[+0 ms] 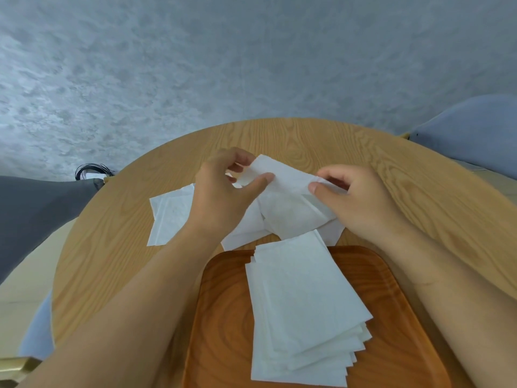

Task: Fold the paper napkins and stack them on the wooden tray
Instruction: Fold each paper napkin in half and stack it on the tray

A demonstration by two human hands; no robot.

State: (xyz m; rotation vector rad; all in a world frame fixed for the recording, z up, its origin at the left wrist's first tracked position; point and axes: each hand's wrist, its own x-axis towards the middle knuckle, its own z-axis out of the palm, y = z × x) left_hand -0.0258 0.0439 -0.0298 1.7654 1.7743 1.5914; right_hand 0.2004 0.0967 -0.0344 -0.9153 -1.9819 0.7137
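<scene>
A: What lies closest?

B: A reddish-brown wooden tray (223, 317) with rounded corners, at the near edge of the table. On it sits a stack of folded white paper napkins (302, 303), slightly fanned at its near right corner. The stack's far end reaches over the tray's far rim.

A: And just past the tray?

B: Loose white napkins (170, 214), flat and overlapping, spread on the round light-wood table (307, 138). Some lie to the left, others under the two hands.

A: What are the hands holding?

B: Both hold one white paper napkin (282, 175) over the loose ones. The left hand (221, 197) pinches its left end, thumb on the near side and curled fingers behind. The right hand (358, 200) pinches the right edge between thumb and forefinger, the other fingers curled in. The sheet runs between them with a fold along its length. Whether it touches the napkins below, I cannot tell.

A: Farther out?

B: The far curve of the table. A pale blue chair (475, 127) stands beyond it on the right and a dark grey upholstered seat (33, 214) on the left. A black coiled cable (92, 172) lies by that seat on the mottled grey floor (195, 65).
</scene>
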